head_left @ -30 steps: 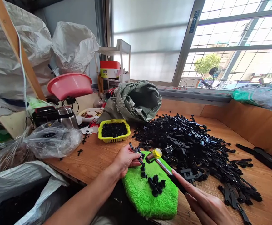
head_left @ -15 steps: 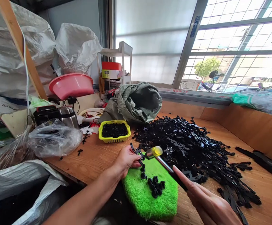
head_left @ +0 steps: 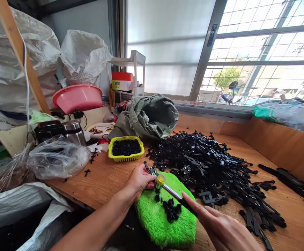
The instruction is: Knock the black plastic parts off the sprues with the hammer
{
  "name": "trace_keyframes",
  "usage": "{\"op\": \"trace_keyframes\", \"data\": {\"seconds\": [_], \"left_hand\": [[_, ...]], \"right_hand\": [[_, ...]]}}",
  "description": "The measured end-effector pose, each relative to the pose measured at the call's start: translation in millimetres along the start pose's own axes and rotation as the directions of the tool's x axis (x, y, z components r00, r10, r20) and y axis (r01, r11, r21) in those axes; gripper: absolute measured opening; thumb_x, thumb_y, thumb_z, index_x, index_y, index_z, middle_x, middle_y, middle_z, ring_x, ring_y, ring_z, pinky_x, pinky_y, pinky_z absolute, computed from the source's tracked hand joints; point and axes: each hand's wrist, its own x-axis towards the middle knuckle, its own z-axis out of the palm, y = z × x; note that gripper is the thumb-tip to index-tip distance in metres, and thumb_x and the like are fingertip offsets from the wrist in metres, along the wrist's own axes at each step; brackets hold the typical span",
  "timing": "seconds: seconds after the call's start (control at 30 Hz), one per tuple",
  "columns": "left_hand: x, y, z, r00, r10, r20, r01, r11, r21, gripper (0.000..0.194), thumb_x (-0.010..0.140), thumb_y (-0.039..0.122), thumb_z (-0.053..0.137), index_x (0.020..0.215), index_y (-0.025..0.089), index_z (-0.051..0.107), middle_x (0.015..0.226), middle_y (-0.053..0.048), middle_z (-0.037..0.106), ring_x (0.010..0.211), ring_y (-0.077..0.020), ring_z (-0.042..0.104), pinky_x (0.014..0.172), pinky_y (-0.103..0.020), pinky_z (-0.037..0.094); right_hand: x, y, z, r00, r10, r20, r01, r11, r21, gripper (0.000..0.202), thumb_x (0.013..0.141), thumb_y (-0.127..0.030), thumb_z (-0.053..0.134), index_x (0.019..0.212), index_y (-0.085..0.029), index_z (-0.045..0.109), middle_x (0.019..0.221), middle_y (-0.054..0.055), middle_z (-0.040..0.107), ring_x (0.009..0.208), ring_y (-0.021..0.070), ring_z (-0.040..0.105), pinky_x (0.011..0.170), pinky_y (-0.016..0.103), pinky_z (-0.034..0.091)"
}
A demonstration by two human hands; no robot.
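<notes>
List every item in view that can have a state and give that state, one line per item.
Left hand: grip shut on black plastic strip, held on the fuzzy green pad.
Right hand: grip shut on small yellow-headed hammer, head down on the strip.
Yellow plastic basket: full of black caps.
Grey-green woven sack: slumped, mouth open.
Pink plastic basin: upright.

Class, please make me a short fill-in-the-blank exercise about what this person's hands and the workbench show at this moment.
1. The right hand grips a small hammer whose head is ____ in colour.
2. The left hand holds a black part at the edge of a fluffy ____ cloth.
3. The yellow basket holds small ____ pieces.

Missing words: yellow; green; black
</notes>
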Motion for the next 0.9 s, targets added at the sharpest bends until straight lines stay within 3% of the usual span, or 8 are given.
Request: {"op": "trace_keyframes", "data": {"seconds": [0.1,0.23,0.37,0.5,0.63,0.77,0.9], "left_hand": [[0.2,0.9,0.4,1.000,-0.018,-0.001,0.018,1.000,0.011,0.026,0.061,0.004,0.066,0.075,0.014,0.047,0.061,0.002,0.058,0.044,-0.0077,0.056,0.041,-0.017,0.048],[0.2,2.1,0.7,0.999,-0.048,-0.010,0.048,0.998,0.051,0.025,0.063,0.004,0.065,0.076,0.014,0.046,0.059,0.002,0.058,0.043,-0.0064,0.055,0.039,-0.014,0.046],[0.2,1.6,0.4,1.000,-0.024,-0.010,0.025,0.998,0.053,0.022,0.065,0.002,0.061,0.076,0.014,0.047,0.059,0.003,0.057,0.042,-0.0057,0.054,0.039,-0.014,0.047],[-0.1,0.3,0.1,1.000,-0.023,-0.017,0.024,0.998,0.063,0.023,0.062,0.004,0.064,0.073,0.014,0.046,0.058,0.003,0.057,0.044,-0.0082,0.056,0.039,-0.016,0.046],[0.8,-0.1,0.3,1.000,-0.018,-0.019,0.019,0.999,0.051,0.028,0.058,0.007,0.070,0.072,0.014,0.046,0.057,0.003,0.057,0.045,-0.0088,0.056,0.042,-0.018,0.047],[1.1,-0.2,-1.7,0.999,-0.033,0.020,0.033,0.999,0.032,0.027,0.058,0.006,0.068,0.072,0.014,0.046,0.061,0.000,0.060,0.049,-0.0103,0.058,0.044,-0.018,0.046],[-7.6,1.5,-16.1,0.999,0.038,0.012,-0.036,0.995,-0.090,0.026,0.063,0.005,0.062,0.082,0.015,0.047,0.071,-0.001,0.061,0.055,-0.0095,0.059,0.052,-0.020,0.048]], "right_hand": [[1.2,2.1,-2.7,0.992,0.060,-0.113,-0.050,0.995,0.090,0.050,0.093,-0.016,0.022,0.140,-0.027,0.008,0.124,-0.001,0.048,0.104,0.0160,0.050,0.078,0.023,0.047],[-1.4,4.5,-1.6,0.997,0.069,0.029,-0.069,0.998,0.013,0.050,0.091,-0.013,0.018,0.137,-0.032,0.019,0.109,-0.002,0.059,0.084,0.0176,0.061,0.062,0.025,0.052],[-3.0,4.1,1.0,0.992,0.082,-0.098,-0.073,0.993,0.092,0.052,0.091,-0.014,0.021,0.140,-0.028,0.009,0.118,0.002,0.054,0.097,0.0175,0.055,0.072,0.024,0.050],[-3.1,3.1,2.3,0.997,0.075,0.034,-0.076,0.997,0.034,0.054,0.089,-0.010,0.016,0.138,-0.032,0.015,0.104,0.001,0.062,0.083,0.0203,0.062,0.060,0.030,0.053],[-2.8,1.3,5.9,0.994,0.106,-0.004,-0.105,0.988,0.110,0.055,0.088,-0.010,0.018,0.139,-0.028,0.013,0.117,0.004,0.054,0.097,0.0207,0.056,0.069,0.030,0.051],[-3.6,1.9,11.2,0.994,0.101,0.040,-0.105,0.990,0.097,0.058,0.083,-0.007,0.021,0.136,-0.030,0.025,0.116,0.002,0.054,0.097,0.0228,0.055,0.067,0.031,0.052],[-13.6,10.8,7.6,0.980,0.177,-0.090,-0.160,0.972,0.174,0.048,0.092,-0.016,0.022,0.137,-0.031,0.022,0.125,-0.003,0.046,0.106,0.0174,0.048,0.081,0.026,0.045]]}}
